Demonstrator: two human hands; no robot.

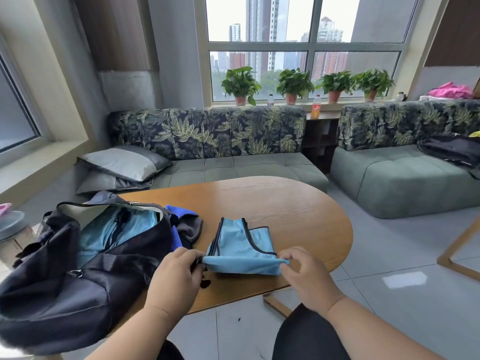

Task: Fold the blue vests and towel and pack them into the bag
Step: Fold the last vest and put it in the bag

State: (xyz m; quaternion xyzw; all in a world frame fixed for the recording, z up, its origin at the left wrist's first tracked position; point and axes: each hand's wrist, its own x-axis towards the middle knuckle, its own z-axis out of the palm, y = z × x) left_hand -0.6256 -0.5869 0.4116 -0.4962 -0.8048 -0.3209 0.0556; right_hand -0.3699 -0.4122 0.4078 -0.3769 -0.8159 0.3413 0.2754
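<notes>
A light blue vest (241, 249) with black trim lies partly folded on the wooden table (293, 216). My left hand (176, 276) pinches its near left corner and my right hand (306, 274) pinches its near right corner, lifting the near edge off the table. To the left stands an open dark bag (65, 289) with light blue fabric (109, 232) inside. A dark blue and grey towel (185, 226) lies bunched between the bag and the vest.
A leaf-patterned sofa (233, 165) with grey cushions stands beyond the table, a second sofa (405, 178) to the right. Potted plants and bottles line the window sill. A wooden frame (459, 253) stands on the tiled floor at right.
</notes>
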